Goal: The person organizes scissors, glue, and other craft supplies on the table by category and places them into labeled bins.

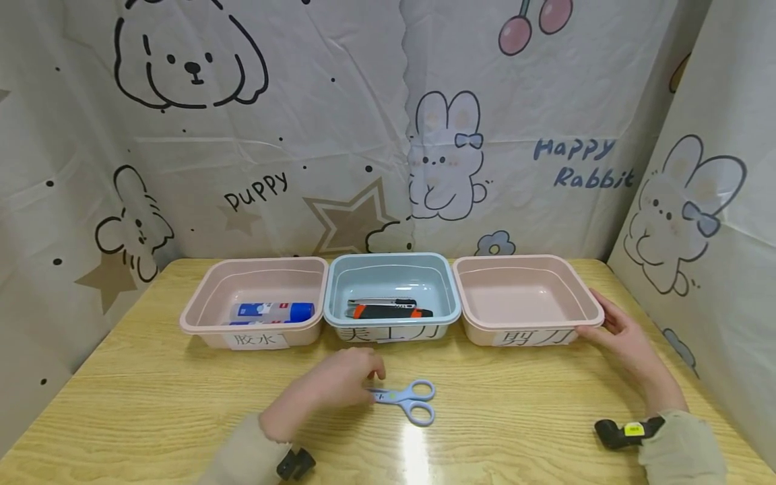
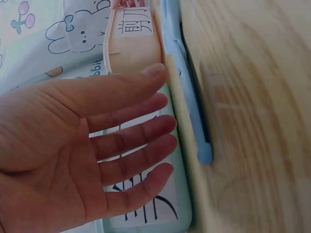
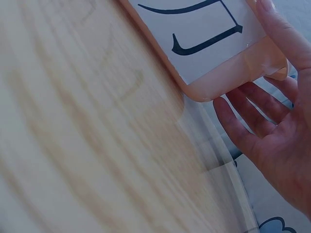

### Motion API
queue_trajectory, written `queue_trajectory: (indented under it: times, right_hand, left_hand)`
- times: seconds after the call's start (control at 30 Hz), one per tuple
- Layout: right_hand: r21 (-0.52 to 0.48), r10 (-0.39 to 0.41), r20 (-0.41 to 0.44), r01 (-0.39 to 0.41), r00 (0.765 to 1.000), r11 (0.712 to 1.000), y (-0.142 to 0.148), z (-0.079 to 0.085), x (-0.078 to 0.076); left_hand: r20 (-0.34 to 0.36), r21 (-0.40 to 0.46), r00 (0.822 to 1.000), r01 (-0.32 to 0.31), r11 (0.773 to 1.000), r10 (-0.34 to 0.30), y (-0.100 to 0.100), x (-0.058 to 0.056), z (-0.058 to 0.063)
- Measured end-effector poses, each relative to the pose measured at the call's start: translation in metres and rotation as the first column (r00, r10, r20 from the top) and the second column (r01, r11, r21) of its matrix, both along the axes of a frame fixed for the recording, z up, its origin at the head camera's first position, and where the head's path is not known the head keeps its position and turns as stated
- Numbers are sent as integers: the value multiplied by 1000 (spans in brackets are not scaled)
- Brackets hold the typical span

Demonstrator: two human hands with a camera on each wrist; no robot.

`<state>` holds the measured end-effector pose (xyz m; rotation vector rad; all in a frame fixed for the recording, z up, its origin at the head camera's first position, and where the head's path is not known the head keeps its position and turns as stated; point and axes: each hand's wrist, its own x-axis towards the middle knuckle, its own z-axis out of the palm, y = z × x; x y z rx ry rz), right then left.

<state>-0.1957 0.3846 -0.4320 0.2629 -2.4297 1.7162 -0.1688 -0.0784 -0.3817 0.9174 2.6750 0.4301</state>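
Observation:
Light blue scissors (image 1: 400, 396) lie on the wooden table, handles pointing right. Over their blade end hovers my left hand (image 1: 342, 378), its fingers loosely bent with nothing between them. In the left wrist view the scissors (image 2: 192, 97) show past the thumb and fingertips of that hand (image 2: 97, 141). My right hand (image 1: 627, 340) grips the front right corner of the right pink bin (image 1: 527, 325). The right wrist view has the thumb on the bin's front side and the fingers of this hand (image 3: 277, 111) round its corner.
Left of that bin stands a blue bin (image 1: 394, 328) with utility knives (image 1: 391, 311) inside. Farther left, another pink bin (image 1: 254, 330) contains blue-capped glue tubes (image 1: 275, 311). All three bear paper labels. A printed cloth (image 1: 339, 135) hangs behind the table (image 1: 151, 404).

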Motion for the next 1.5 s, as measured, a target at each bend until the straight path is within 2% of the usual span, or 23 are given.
queue_trajectory:
  times: [0.27, 0.43, 0.6, 0.77, 0.93, 1.2, 1.5]
  right_hand:
    - [40, -9, -10, 9, 1000, 999, 1, -1, -1]
    - [60, -18, -10, 18, 1000, 998, 1, -2, -1]
    - [100, -36, -20, 38, 999, 994, 1, 0, -1]
    - [92, -32, -18, 33, 999, 995, -1, 2, 1]
    - [100, -32, -21, 34, 999, 994, 1, 0, -1]
    - [-11, 16, -25, -16, 1000, 1000, 2, -2, -1]
    - [-32, 27, -29, -28, 999, 999, 3, -3, -2]
  left_hand:
    - [-32, -40, 999, 8, 999, -10, 3, 3, -8]
    - [-21, -55, 1000, 1, 998, -2, 5, 1, -12]
    - [-27, -67, 1000, -6, 998, 4, 8, 2, -13]
    - [-26, -69, 1000, -12, 998, 10, 10, 2, -13]
    - [-69, -62, 998, 4, 998, -9, 12, 3, -13]
    - [-103, -46, 995, 16, 999, -21, 16, 3, -12]
    - [-187, 12, 980, 63, 998, -60, 28, 0, -8]
